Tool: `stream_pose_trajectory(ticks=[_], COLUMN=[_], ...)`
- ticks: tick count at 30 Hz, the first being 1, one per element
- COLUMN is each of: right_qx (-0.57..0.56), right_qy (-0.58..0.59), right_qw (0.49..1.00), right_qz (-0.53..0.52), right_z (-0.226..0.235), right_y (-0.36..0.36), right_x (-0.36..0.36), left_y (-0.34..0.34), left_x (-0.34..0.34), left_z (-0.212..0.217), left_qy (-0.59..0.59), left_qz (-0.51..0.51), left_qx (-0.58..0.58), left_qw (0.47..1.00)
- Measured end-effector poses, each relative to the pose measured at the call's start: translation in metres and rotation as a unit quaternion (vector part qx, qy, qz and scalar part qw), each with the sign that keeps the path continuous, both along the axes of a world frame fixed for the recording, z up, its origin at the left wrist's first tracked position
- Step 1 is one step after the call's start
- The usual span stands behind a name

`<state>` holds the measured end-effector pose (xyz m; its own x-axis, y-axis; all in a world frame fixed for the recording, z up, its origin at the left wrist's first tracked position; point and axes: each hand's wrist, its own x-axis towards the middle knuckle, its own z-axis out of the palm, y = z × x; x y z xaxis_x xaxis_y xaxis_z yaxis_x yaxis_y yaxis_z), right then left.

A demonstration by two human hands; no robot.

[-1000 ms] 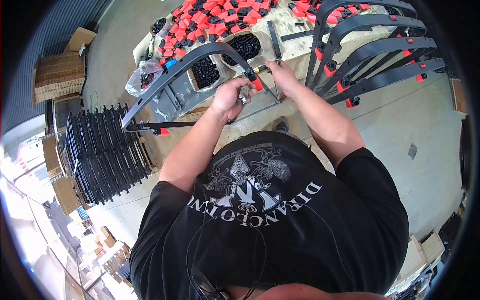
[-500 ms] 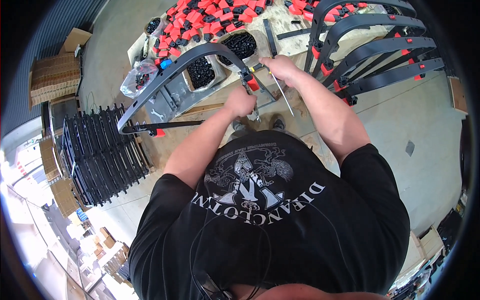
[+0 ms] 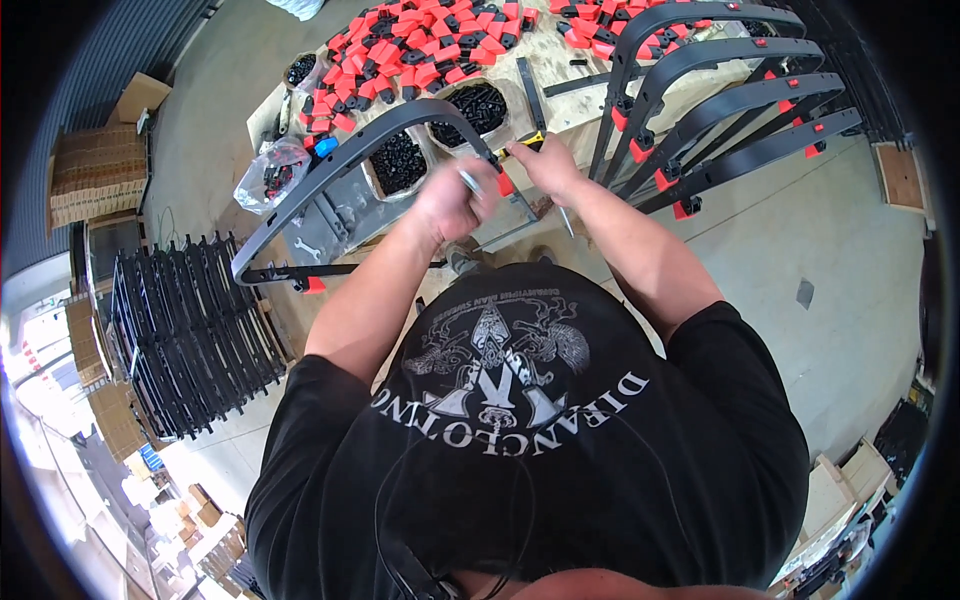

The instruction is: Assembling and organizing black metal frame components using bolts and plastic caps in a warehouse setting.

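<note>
A black curved frame (image 3: 345, 160) with red end pieces lies across the near edge of the workbench (image 3: 360, 215). Beside its right leg, my left hand (image 3: 455, 203) is closed around a shiny metal tool (image 3: 470, 181), blurred and mostly hidden by the fingers. My right hand (image 3: 548, 167), just right of that leg, grips a screwdriver (image 3: 536, 138) with a yellow and black handle; its long shaft slants down below the hand. A red end piece (image 3: 505, 186) on the frame shows between both hands.
Red and black plastic pieces (image 3: 410, 50) are heaped at the back. Boxes of small black parts (image 3: 398, 165) stand nearer, by a plastic bag (image 3: 272, 172) and a wrench (image 3: 307, 248). Several similar frames (image 3: 745, 110) stand at right. Black bars (image 3: 195, 330) are stacked at left.
My left hand has lifted up and left from beside the frame's leg, taking the metal tool with it. The screwdriver has turned in my right hand, so more of its yellow handle shows.
</note>
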<state>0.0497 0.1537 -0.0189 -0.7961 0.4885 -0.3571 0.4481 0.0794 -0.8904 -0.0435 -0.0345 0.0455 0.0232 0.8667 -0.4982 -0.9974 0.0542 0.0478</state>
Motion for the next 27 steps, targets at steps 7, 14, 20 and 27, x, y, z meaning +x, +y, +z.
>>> stream_pose_trajectory(ticks=[7, 14, 20, 27], right_qx=[-0.115, -0.006, -0.101, -0.029], right_qy=[-0.119, -0.071, -0.124, -0.088], right_qw=[0.986, 0.997, 0.987, 0.996], right_qz=[0.016, -0.012, 0.008, -0.006], right_z=[0.027, 0.018, 0.027, 0.012], right_y=[0.007, 0.004, 0.002, 0.001], right_x=[-0.01, -0.011, -0.011, -0.012], left_y=[0.015, -0.002, 0.005, 0.007], left_x=[0.054, 0.028, 0.03, 0.037], left_z=[0.011, 0.01, 0.008, 0.024], left_qy=[0.643, 0.335, 0.394, 0.475], left_qz=[-0.272, -0.068, -0.147, -0.159], left_qx=[-0.295, -0.135, -0.178, -0.188], left_qw=[0.652, 0.93, 0.89, 0.845])
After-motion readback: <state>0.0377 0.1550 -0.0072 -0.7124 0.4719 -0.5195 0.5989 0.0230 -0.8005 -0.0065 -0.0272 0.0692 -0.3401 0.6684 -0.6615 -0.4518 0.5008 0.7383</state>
